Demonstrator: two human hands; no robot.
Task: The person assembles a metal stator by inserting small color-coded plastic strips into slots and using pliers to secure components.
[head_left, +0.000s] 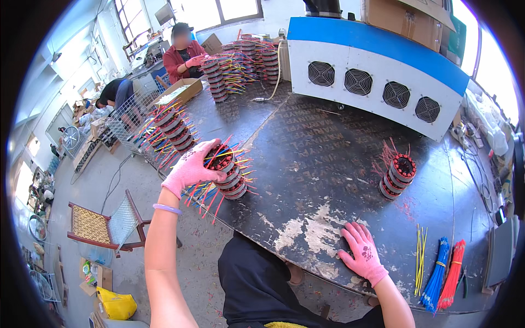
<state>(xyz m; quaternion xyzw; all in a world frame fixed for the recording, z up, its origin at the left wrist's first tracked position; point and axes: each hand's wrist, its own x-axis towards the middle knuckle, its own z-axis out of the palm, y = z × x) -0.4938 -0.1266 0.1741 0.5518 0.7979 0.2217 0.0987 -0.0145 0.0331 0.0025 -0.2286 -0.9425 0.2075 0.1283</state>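
Stack of grey metal rings (pixel 234 187): pink-gloved left grip (pixel 194 168) holds it, maybe against tipping; pink-gloved right grip (pixel 362 253) lies flat.

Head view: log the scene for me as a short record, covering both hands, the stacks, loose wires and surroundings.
Left hand: pink-gloved, thumb and fingers around the top of the wired ring stack
Right hand: pink-gloved, open, palm down on the dark worktable
Stack at right: shorter ring stack, red wires, apart from both hands
Loose wires: yellow wires, blue bundle, red bundle, at the table's right
Behind: blue-and-white machine with four fans
Co-worker: red top, across the table
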